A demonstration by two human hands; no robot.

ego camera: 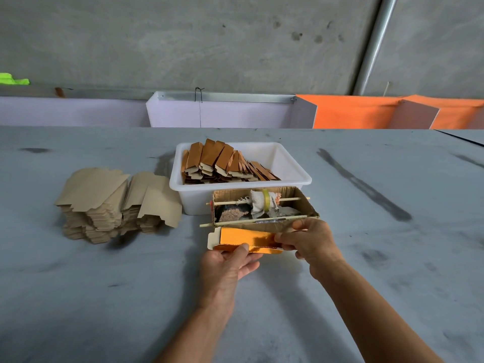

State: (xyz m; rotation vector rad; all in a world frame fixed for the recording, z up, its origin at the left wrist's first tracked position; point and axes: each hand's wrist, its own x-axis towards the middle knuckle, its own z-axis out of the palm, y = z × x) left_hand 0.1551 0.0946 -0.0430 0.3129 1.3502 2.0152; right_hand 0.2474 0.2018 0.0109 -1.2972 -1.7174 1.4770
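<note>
Gold-foil carton blank (246, 241) is held just above the desk (104, 297), close in front of the cardboard roller box (310, 209), with its long axis running left to right. The left hand (230, 265) pinches its near long edge, thumb on top. The right hand (311, 239) has its fingers (284, 242) closed round the right end. The blank's left end is free.

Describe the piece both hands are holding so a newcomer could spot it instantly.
Start at the white tub mid-table, then the stick-crossed cardboard box at its front. Just nearer, the left hand and right hand hold a folded carton blank. Its face shines mirror-bright gold, unlike the dull brown stack to the left.
</note>
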